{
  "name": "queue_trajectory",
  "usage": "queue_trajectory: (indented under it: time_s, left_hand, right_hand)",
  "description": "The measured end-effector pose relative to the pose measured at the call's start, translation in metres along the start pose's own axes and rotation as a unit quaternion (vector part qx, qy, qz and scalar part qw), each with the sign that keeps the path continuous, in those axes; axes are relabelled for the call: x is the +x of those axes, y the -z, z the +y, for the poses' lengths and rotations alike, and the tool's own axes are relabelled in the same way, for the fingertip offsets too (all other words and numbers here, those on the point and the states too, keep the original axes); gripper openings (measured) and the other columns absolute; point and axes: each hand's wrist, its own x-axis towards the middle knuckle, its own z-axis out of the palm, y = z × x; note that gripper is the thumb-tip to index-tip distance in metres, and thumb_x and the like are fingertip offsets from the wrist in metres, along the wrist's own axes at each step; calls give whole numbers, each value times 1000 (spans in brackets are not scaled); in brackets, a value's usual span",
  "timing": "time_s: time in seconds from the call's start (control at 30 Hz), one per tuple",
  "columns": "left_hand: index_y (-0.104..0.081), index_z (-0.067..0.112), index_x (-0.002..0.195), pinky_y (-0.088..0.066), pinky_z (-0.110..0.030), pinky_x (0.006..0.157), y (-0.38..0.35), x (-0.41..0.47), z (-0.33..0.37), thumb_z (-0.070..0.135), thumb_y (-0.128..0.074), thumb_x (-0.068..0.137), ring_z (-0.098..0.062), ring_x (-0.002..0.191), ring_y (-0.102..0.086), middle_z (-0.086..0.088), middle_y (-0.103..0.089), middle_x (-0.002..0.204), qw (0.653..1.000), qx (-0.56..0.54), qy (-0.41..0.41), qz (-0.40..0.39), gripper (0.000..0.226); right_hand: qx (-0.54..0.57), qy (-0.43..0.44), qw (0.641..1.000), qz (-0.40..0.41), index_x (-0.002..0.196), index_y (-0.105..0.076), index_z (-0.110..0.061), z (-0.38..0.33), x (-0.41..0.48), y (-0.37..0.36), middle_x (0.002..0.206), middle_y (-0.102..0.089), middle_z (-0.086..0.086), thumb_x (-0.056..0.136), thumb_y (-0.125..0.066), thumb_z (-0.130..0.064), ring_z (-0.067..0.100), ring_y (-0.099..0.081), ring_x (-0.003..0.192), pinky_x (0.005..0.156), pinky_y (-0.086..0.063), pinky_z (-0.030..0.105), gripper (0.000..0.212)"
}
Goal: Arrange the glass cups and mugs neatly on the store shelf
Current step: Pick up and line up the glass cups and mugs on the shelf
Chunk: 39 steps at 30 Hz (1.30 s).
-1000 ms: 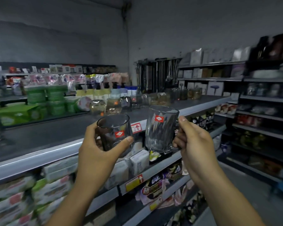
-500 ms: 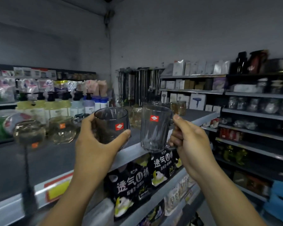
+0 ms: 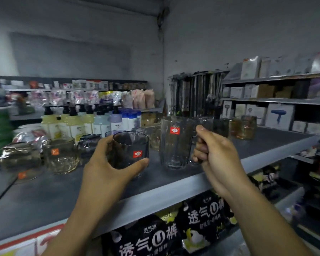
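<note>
Smoky tumbler (image 3: 130, 150) and clear mug (image 3: 175, 145) stand upright, their red labels (image 3: 137, 154) unreadable. The left hand (image 3: 107, 174) wraps the tumbler. The right hand (image 3: 216, 157) grips the mug's three-o'clock handle (image 3: 192, 162).

Dim, bluish store light; blurred, warped edges.

Grey shelf (image 3: 44, 196) with glass cups (image 3: 60, 156), bottles (image 3: 72, 124)

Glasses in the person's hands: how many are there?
2. A dark cup in the left hand; a clear mug in the right hand. None hidden.
</note>
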Motion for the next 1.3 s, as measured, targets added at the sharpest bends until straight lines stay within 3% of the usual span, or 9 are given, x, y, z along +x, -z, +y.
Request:
queue_trajectory:
  time_s: [0.13,0.3,0.43,0.5,0.7,0.93,1.03,1.17,1.3]
  left_hand:
    - [-61,42,114,-52,-9,69,-14,17,4,38,-95,59,12,86,-68,25,-74,97,998,54,30,16,65]
    - [-63,34,110,-58,-30,78,-23,33,0,41,-93,48,4,77,-72,21,-76,88,992,68,91,49,69]
    - [-63,22,118,-52,-16,69,-30,38,-7,23,-96,57,10,72,-69,10,-75,89,986,96,119,62,70]
    - [-66,17,116,-52,-14,66,-30,42,-13,19,-96,58,3,77,-73,6,-77,92,985,93,131,62,64]
    - [-67,21,117,-58,-48,93,-27,47,-30,33,-97,51,-19,96,-74,2,-78,103,980,84,158,85,73]
    - [-51,15,133,-55,-49,99,-26,50,-26,54,-92,43,-19,104,-68,0,-69,118,974,120,174,80,106]
    - [-49,15,136,-53,-45,100,-32,43,-12,57,-89,57,-20,109,-64,-3,-65,124,970,193,120,91,98]
    - [-54,14,129,-53,-43,94,-52,34,18,36,-77,85,-23,109,-60,-7,-60,121,929,308,-95,180,54]
    - [-60,25,120,-56,-14,77,-101,28,53,31,-71,88,0,90,-66,12,-66,104,976,180,-108,60,34]
  right_hand:
    - [14,-13,998,-67,64,-48,-19,4,33,13,54,-26,-6,102,-58,-30,12,-28,48,58,-30,34,40]
    - [36,-43,991,-123,54,-58,-24,6,54,29,52,-27,-7,102,-58,-29,11,-29,49,59,-30,34,48]
    - [38,-66,987,-144,67,-49,-16,15,66,37,52,-29,-7,101,-60,-31,11,-31,47,57,-32,33,38]
    - [41,-70,984,-156,68,-48,-16,20,69,39,52,-30,-7,100,-60,-32,10,-32,46,57,-33,32,38]
    - [66,-73,980,-171,67,-50,-16,25,72,40,53,-30,-6,100,-61,-31,11,-32,46,56,-33,31,38]
    - [81,-72,979,-171,67,-48,-16,32,71,40,54,-28,-5,99,-62,-32,13,-29,49,56,-33,32,38]
    - [84,-75,980,-167,67,-48,-16,32,71,43,53,-28,-5,99,-62,-32,13,-29,49,56,-34,32,38]
    - [88,-74,981,-155,68,-49,-15,26,77,57,55,-26,-3,99,-62,-30,14,-28,49,57,-32,33,37]
    - [83,-72,985,-134,70,-49,-14,15,92,81,54,-25,-2,100,-61,-29,13,-27,49,55,-31,32,35]
